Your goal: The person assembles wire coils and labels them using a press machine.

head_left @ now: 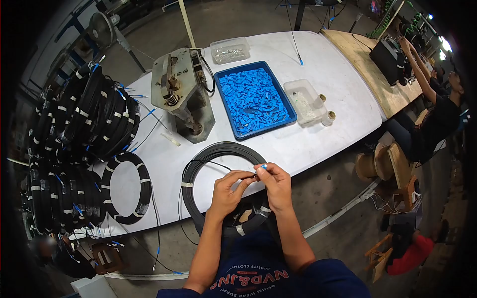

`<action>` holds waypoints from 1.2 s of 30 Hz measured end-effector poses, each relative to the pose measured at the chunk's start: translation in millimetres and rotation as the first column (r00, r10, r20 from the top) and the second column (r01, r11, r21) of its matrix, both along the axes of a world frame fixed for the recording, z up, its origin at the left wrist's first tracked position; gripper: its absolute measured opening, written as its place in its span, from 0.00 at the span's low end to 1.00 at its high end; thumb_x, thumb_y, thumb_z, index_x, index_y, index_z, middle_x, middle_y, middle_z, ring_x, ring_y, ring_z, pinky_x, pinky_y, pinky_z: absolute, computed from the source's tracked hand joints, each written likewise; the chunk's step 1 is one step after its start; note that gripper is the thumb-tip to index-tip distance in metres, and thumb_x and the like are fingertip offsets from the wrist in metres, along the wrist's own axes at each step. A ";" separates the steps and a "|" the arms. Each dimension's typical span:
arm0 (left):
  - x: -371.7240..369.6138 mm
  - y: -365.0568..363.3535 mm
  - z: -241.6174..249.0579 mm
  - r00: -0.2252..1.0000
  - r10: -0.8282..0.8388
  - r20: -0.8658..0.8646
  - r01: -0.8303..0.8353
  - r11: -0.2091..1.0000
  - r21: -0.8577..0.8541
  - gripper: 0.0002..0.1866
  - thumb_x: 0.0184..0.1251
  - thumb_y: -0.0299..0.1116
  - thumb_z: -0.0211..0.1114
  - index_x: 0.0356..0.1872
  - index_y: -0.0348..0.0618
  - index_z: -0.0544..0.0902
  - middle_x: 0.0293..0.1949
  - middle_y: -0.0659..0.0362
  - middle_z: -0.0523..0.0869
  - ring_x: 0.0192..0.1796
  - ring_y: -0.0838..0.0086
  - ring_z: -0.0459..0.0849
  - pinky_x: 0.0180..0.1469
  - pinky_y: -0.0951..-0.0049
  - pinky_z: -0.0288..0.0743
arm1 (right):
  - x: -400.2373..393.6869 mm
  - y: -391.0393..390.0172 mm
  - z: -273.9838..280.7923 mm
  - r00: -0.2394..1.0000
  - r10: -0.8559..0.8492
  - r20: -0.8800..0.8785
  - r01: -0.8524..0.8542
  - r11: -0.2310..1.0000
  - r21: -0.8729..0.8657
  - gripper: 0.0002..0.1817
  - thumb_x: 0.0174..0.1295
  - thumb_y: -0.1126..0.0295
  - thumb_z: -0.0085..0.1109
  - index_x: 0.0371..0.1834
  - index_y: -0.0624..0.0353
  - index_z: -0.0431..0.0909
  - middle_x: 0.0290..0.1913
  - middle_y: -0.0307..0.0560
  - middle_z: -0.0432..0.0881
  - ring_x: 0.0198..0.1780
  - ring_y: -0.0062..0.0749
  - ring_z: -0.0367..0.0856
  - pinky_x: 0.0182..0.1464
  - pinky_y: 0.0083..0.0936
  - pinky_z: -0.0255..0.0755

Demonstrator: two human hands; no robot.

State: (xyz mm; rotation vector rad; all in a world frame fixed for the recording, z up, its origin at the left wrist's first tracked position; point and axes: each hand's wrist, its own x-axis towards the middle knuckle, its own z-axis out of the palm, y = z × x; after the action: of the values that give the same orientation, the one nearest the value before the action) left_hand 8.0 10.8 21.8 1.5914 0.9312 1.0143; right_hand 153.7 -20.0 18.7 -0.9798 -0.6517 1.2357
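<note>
My left hand (pixel 229 192) pinches the end of a black cable between thumb and fingers. Close beside it, my right hand (pixel 276 187) has its thumb and fingertips closed on a small blue connector (pixel 264 167) at that cable end. The fingertips of both hands almost meet, and they partly hide the connector. Below the hands, a large coil of black cable (pixel 188 175), bound with pale tape, lies at the table's front edge and overhangs it towards my body. A loose loop of cable runs from the coil up to my left hand.
A blue tray (pixel 237 135) full of small blue connector parts stands beyond the coil. Near it are a metal hand press (pixel 171 89), two clear plastic boxes (pixel 230 50) and small spools (pixel 328 118). Taped cable coils (pixel 84 114) are stacked at left. Other people (pixel 437 107) sit at right.
</note>
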 end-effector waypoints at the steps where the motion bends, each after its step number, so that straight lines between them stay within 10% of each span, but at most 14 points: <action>1: 0.1 3.1 4.0 1.000 0.000 0.001 0.000 1.000 -0.001 0.07 0.66 0.26 0.67 0.43 0.36 0.86 0.37 0.55 0.89 0.42 0.71 0.87 0.47 0.73 0.78 | 4.0 0.6 -1.4 1.000 0.000 0.001 0.000 1.000 -0.001 0.08 0.68 0.74 0.61 0.44 0.69 0.80 0.36 0.44 0.80 0.38 0.22 0.78 0.45 0.19 0.73; 3: 0.9 8.9 9.9 0.992 0.100 -0.072 -0.086 0.979 0.184 0.09 0.62 0.25 0.69 0.43 0.37 0.86 0.41 0.54 0.89 0.48 0.66 0.87 0.54 0.68 0.77 | 12.0 2.0 -1.8 0.949 0.006 -0.316 -0.008 1.000 -0.005 0.09 0.69 0.73 0.59 0.46 0.68 0.79 0.34 0.43 0.79 0.37 0.23 0.77 0.46 0.22 0.71; 10: -8.3 23.8 14.2 0.975 0.097 -0.199 -0.068 0.987 0.145 0.11 0.59 0.24 0.70 0.44 0.38 0.86 0.44 0.52 0.88 0.48 0.61 0.86 0.54 0.67 0.76 | 13.1 4.0 -2.9 0.921 -0.028 -0.389 0.030 1.000 -0.001 0.10 0.71 0.73 0.57 0.51 0.64 0.73 0.34 0.45 0.79 0.38 0.26 0.77 0.46 0.26 0.72; 14: -13.5 36.6 8.0 0.932 0.149 -0.332 -0.004 0.917 0.400 0.10 0.60 0.25 0.69 0.43 0.37 0.86 0.43 0.52 0.89 0.46 0.63 0.86 0.52 0.68 0.77 | 19.8 3.1 -11.9 0.934 0.022 -0.356 -0.012 0.999 0.031 0.09 0.72 0.73 0.56 0.51 0.63 0.73 0.35 0.47 0.80 0.39 0.27 0.78 0.47 0.27 0.73; 20: -15.5 34.2 6.5 0.959 0.048 -0.279 -0.049 0.999 0.005 0.09 0.62 0.27 0.69 0.42 0.35 0.85 0.36 0.53 0.89 0.43 0.66 0.87 0.48 0.71 0.77 | 29.9 0.3 -6.3 0.952 0.046 -0.304 -0.038 0.999 0.032 0.10 0.70 0.75 0.57 0.52 0.64 0.73 0.37 0.47 0.81 0.41 0.27 0.81 0.49 0.25 0.75; 25: -20.1 32.0 11.5 0.951 -0.030 -0.306 0.056 0.995 0.079 0.08 0.63 0.27 0.69 0.41 0.35 0.87 0.33 0.54 0.89 0.37 0.70 0.87 0.43 0.72 0.77 | 38.8 -1.3 -15.0 0.997 0.060 -0.043 -0.060 0.998 -0.014 0.12 0.68 0.76 0.60 0.52 0.67 0.74 0.41 0.48 0.83 0.43 0.25 0.82 0.51 0.23 0.76; 36: -10.6 20.0 32.9 0.973 -0.057 -0.224 0.096 0.981 0.169 0.08 0.63 0.29 0.70 0.41 0.39 0.88 0.29 0.57 0.87 0.29 0.71 0.82 0.31 0.75 0.71 | 25.5 -2.0 -15.8 0.983 0.142 -0.118 -0.136 0.989 0.057 0.11 0.67 0.76 0.62 0.49 0.68 0.75 0.42 0.49 0.84 0.44 0.28 0.83 0.52 0.22 0.77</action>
State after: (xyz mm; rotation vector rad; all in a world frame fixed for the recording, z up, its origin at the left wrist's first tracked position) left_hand -2.6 30.9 54.7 1.9045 0.9372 0.9017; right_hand 179.1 -22.0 2.9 -0.8221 -0.6598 1.3852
